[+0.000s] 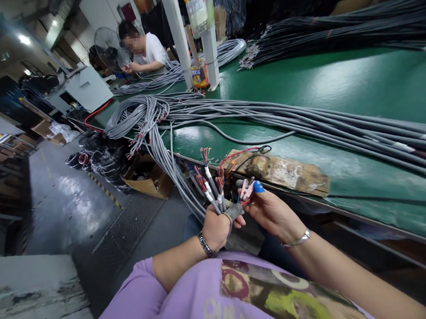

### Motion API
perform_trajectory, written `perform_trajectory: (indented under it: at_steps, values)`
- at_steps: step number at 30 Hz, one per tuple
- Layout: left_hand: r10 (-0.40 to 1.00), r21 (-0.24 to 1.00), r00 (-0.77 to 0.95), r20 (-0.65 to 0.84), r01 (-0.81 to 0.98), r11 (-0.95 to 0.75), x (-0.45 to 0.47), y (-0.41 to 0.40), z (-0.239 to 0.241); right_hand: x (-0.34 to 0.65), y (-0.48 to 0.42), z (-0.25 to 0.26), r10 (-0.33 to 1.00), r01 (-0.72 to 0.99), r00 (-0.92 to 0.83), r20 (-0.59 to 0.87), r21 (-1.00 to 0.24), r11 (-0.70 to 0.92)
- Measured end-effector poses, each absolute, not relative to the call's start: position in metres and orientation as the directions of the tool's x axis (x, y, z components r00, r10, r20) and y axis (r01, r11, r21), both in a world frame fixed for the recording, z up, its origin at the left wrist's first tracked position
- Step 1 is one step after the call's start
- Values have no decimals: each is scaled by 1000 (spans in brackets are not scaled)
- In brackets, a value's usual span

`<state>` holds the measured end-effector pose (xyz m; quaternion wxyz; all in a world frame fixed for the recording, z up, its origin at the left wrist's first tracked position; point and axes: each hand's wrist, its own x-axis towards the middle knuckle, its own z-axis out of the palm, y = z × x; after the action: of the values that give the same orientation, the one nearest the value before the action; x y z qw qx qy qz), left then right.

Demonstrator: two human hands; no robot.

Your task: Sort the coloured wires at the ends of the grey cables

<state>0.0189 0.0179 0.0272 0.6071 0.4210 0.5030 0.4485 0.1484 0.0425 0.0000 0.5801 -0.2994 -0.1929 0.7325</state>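
Just off the edge of the green bench [340, 95], a handful of grey cable ends [211, 191] is gripped upright in the closed left hand [215, 230] — coloured wires fanned out on top. A small pink tool [246, 189] is pinched between the fingers of the right hand [272, 211], close beside them.

Cables [306, 122] lie across the desk [339, 80]; a cardboard box [146, 177] sits on the floor left of it, a co-worker [145, 51] far behind.

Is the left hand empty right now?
No, the left hand is closed around a bunch of grey cables whose stripped coloured wire ends stick up, while the right hand pinches a small pink clip.
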Motion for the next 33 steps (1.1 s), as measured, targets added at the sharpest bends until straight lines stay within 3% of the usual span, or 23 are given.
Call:
perform_trajectory:
  at_steps: [10, 19, 33]
  values:
    - [963, 955, 95, -254, -132, 265, 21, 20, 28, 147, 42, -2, 975, -714, -148, -166, -664, -222]
    - [972, 961, 70, -223, -149, 231, 19, 15, 26, 146, 41, -2, 964, -758, -143, -225, -601, -253]
    - [961, 955, 92, -260, -124, 270, 22, 21, 29, 146, 41, 1, 977, -716, -128, -168, -666, -208]
